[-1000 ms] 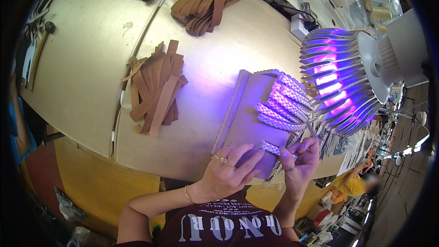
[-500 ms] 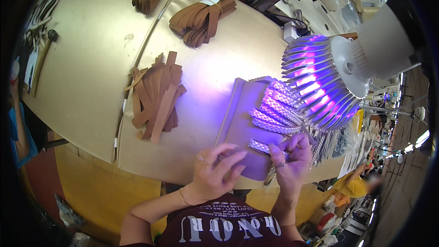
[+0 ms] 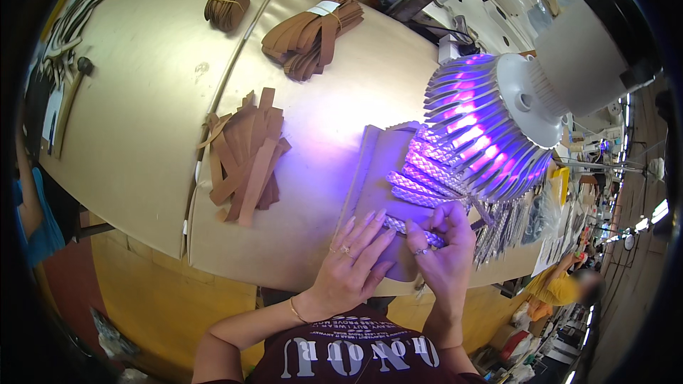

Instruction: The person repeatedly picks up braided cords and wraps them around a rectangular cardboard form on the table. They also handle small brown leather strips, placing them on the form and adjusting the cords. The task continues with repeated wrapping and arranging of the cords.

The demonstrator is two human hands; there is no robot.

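Observation:
My right hand (image 3: 447, 254) is closed, thumb and fingers pinching a short braided strap (image 3: 395, 223) that looks purple-white under the light. The strap lies over a flat brown board (image 3: 364, 183) at the table's near edge. My left hand (image 3: 356, 262) lies with fingers stretched out, fingertips at the strap's left end; it grips nothing that I can see. Just beyond the hands, several more braided straps (image 3: 425, 179) lie side by side on the board. A finned lamp (image 3: 473, 124) glowing violet hangs low over them and hides their right part.
Loose brown strips (image 3: 249, 160) lie left of the board. Farther back are a banded brown strip bundle (image 3: 313, 35) and a smaller one (image 3: 226, 6). A hammer (image 3: 71, 103) lies at the far left. Another person's arm (image 3: 28, 192) shows at the left edge, and a person in yellow (image 3: 558, 284) at right.
My left hand has moved right and forward, its fingers straightening to reach the strap's end. My right hand has shifted slightly left, still pinching the strap. The whole view has tilted a little.

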